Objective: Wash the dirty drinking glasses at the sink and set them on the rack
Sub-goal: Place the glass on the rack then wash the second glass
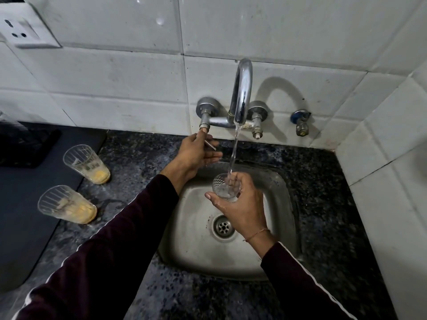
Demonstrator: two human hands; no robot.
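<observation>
My right hand (242,211) grips a clear ribbed drinking glass (223,187) over the steel sink (196,250). The glass sits tilted under the water stream (234,153) that runs from the chrome tap spout (241,93). My left hand (196,153) is up at the tap's left valve (204,125), with its fingers round the thin metal tap handle (210,145). Two dirty glasses with yellow residue stand on the counter at the left, one farther back (86,163) and one nearer (67,204).
A dark mat (23,204) covers the counter at the left, with a black tray-like object (25,146) at its back. The speckled black stone counter (323,204) surrounds the sink. White tiled walls close off the back and right. A small second tap (301,123) and a wall socket (20,31) are on the back wall.
</observation>
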